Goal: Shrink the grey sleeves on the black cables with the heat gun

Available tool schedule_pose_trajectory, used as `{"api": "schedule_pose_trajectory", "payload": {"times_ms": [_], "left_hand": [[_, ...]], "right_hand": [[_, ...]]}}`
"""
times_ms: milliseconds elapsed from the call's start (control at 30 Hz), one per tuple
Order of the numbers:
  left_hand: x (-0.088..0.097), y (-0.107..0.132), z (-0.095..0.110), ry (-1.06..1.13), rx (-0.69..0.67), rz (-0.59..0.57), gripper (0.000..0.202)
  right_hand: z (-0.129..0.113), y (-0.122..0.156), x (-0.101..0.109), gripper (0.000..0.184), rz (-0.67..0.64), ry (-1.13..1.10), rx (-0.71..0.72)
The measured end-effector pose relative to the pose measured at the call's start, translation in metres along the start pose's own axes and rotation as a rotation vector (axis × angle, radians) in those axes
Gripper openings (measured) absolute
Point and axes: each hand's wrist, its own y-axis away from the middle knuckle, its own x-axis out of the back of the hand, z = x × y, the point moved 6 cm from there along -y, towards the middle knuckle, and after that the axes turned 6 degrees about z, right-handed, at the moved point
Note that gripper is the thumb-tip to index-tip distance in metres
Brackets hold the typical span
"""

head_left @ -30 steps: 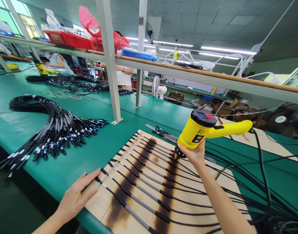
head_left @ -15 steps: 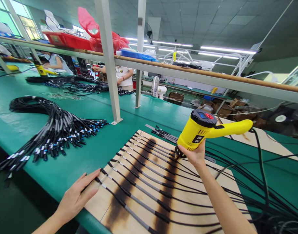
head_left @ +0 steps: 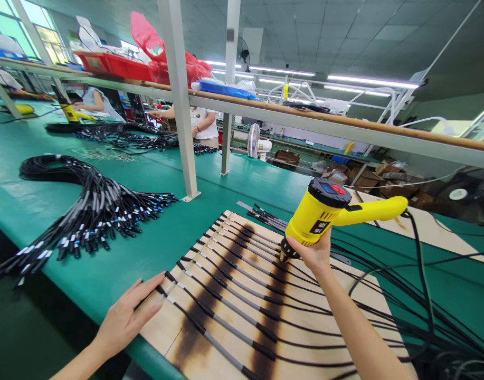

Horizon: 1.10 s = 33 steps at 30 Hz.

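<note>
My right hand (head_left: 315,253) is wrapped round the lower barrel of a yellow heat gun (head_left: 311,219), its nozzle pointing down. The metal tip hovers just above the cables near the upper end of a dark scorched band. Black cables (head_left: 261,327) with grey sleeve sections lie side by side across a wooden board (head_left: 158,332). Their tips line up along a strip at the board's left edge. There my left hand (head_left: 125,314) rests with fingers stretched and thumb apart, fingertips touching the nearest cable ends. Its palm side is hidden.
A thick bundle of black cables (head_left: 87,195) lies on the green table (head_left: 154,253) to the left. A shelf post (head_left: 182,105) stands behind the board. The gun's power cord (head_left: 421,264) hangs at the right over more cables. Two co-workers sit or stand across the table.
The heat gun and my right hand have shifted slightly left along the cables. My left hand stays at the cable ends. The whole view has moved a little.
</note>
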Motion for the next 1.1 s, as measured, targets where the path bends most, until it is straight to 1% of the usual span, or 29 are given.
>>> {"api": "schedule_pose_trajectory", "payload": {"times_ms": [133,200,333,467,600,800,1000,1100], "left_hand": [[-0.002,0.001,-0.008,-0.007,-0.005,-0.043,0.054],[-0.003,0.002,-0.008,-0.002,-0.008,-0.052,0.054],[-0.005,0.004,-0.008,-0.009,-0.022,-0.057,0.054],[-0.006,0.003,-0.01,-0.034,-0.027,-0.031,0.056],[-0.006,0.002,-0.009,-0.033,-0.04,-0.036,0.056],[-0.004,0.002,-0.006,-0.016,-0.011,-0.034,0.056],[-0.003,0.0,-0.005,-0.002,0.011,-0.033,0.056],[-0.004,0.001,-0.006,0.001,0.016,-0.04,0.056]], "right_hand": [[-0.005,0.019,-0.02,0.075,-0.099,-0.07,-0.06],[-0.007,0.024,-0.022,0.077,-0.121,-0.092,-0.071],[-0.01,0.022,-0.01,0.074,-0.08,-0.067,-0.06],[-0.013,0.015,0.002,0.074,-0.042,-0.04,-0.03],[-0.014,0.013,0.004,0.073,-0.035,-0.022,0.001],[-0.014,0.014,0.003,0.074,-0.048,-0.025,-0.02],[-0.015,0.015,0.006,0.075,-0.011,-0.034,-0.02],[-0.015,0.015,0.006,0.075,-0.014,-0.031,-0.022]]}}
